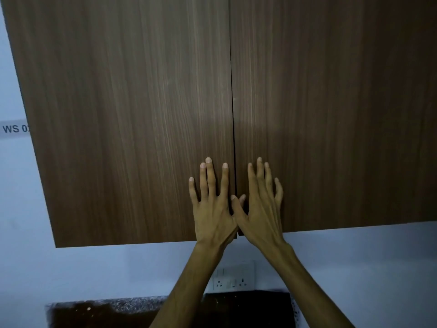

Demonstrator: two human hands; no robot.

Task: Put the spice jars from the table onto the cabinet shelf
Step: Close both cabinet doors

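A brown wood-grain wall cabinet fills most of the head view, and both its doors are closed. My left hand [212,204] lies flat with spread fingers against the left door [132,114], near its lower right corner. On the right door [331,114], my right hand [262,204] presses flat beside the centre seam. The two thumbs touch or overlap at the seam. Neither hand holds anything. No spice jars are in view, and the shelf is hidden behind the doors.
A white socket plate [233,276] is on the pale wall below the cabinet. Part of a dark table top [94,313] shows at the bottom. A label reading "WS 0" [14,129] is stuck on the wall at the left.
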